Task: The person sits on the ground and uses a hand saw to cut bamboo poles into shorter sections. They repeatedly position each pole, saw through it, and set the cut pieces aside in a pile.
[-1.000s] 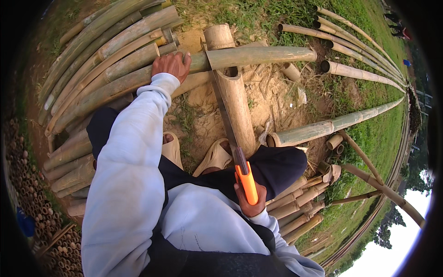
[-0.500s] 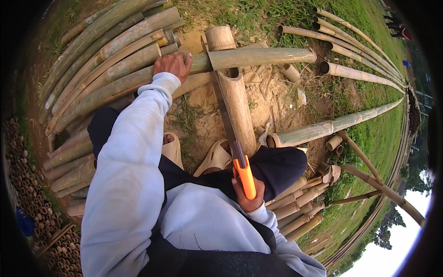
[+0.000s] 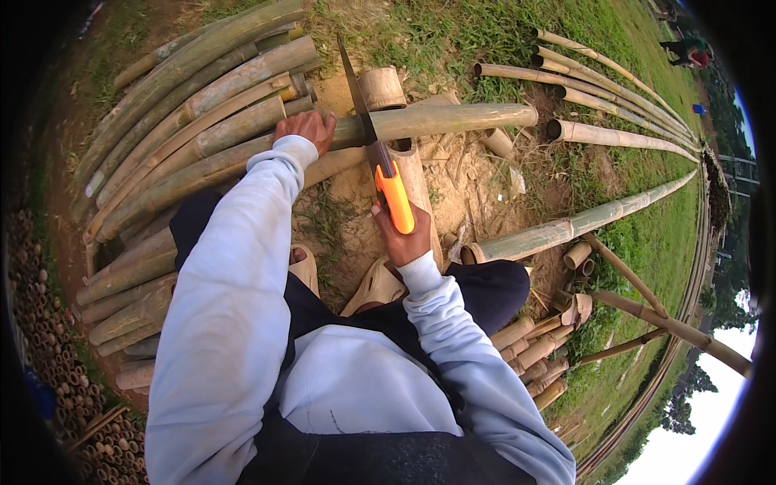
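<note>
Nearest, pale blue sleeves run up from the lower edge over dark trousers, with two tan sandals planted on bare sandy ground. The right hand is wrapped tight round the bright orange handle of a hand saw, whose dark narrow blade slants up and away, crossing a bamboo pole. That pole is greenish-tan and smooth, lying crosswise, its cut hollow end pointing right. It rests on a thicker short bamboo log that runs toward the person. The left hand presses down on the pole just left of the blade, fingers curled over it. Further left lies a stack of long bamboo poles; beyond, more poles on grass.
</note>
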A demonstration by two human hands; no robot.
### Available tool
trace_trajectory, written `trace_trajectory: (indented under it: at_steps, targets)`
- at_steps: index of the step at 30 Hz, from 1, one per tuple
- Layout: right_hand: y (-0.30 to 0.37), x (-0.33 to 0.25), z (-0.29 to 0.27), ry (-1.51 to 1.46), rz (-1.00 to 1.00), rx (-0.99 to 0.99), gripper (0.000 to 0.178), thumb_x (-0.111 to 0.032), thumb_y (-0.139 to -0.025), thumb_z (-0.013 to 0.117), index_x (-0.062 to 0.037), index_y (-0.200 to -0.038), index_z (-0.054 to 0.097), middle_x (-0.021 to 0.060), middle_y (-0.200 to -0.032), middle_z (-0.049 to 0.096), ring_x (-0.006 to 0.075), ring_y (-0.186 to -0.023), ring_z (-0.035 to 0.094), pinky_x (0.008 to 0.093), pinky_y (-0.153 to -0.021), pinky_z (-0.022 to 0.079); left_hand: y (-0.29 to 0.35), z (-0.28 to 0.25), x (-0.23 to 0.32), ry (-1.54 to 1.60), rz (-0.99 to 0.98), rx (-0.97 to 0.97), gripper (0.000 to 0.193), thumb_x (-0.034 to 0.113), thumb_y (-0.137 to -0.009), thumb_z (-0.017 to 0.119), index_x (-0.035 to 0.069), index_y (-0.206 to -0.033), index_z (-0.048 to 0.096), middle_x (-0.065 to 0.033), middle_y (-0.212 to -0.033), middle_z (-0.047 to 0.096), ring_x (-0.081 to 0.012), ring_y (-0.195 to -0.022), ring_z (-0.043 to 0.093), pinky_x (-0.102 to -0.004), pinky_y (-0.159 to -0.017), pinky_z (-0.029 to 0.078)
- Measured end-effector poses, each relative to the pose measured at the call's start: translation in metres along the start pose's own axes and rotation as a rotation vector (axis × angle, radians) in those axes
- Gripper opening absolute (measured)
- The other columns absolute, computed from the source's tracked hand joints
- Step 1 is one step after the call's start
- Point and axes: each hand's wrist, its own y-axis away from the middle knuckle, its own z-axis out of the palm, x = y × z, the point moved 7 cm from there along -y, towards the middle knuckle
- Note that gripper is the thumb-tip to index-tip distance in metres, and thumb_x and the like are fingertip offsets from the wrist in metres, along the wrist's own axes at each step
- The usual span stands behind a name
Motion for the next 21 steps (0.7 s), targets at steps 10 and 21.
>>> trace_trajectory:
  at_steps: [10,21]
  targets:
    - [0.004,0.009,0.001,-0.057,0.026,0.032,0.016,-0.011,-0.092,0.073,0.0042,-0.092,0.067,0.0124,-0.07,0.064,0.0195,-0.063,0.063,0.0336,-0.062,0.05,0.01,-0.012,0.005,0.068,0.04,0.208,0.054,0.048,-0.104,0.042,0.005,-0.107,0.074,-0.0188,-0.103,0.075,-0.0378,-0.099,0.071,-0.0496,-0.093,0.052]
    - [0.161,-0.037,-0.07,0.097,0.223,-0.11,0.015,-0.004,-0.092,0.071,0.0045,-0.103,0.068,0.008,-0.067,0.06,0.0149,-0.057,0.055,0.0296,-0.059,0.047,0.011,0.002,-0.002,-0.049,0.023,0.144,0.057,0.05,-0.106,0.036,0.007,-0.102,0.074,-0.0197,-0.093,0.076,-0.0365,-0.094,0.073,-0.0463,-0.092,0.053]
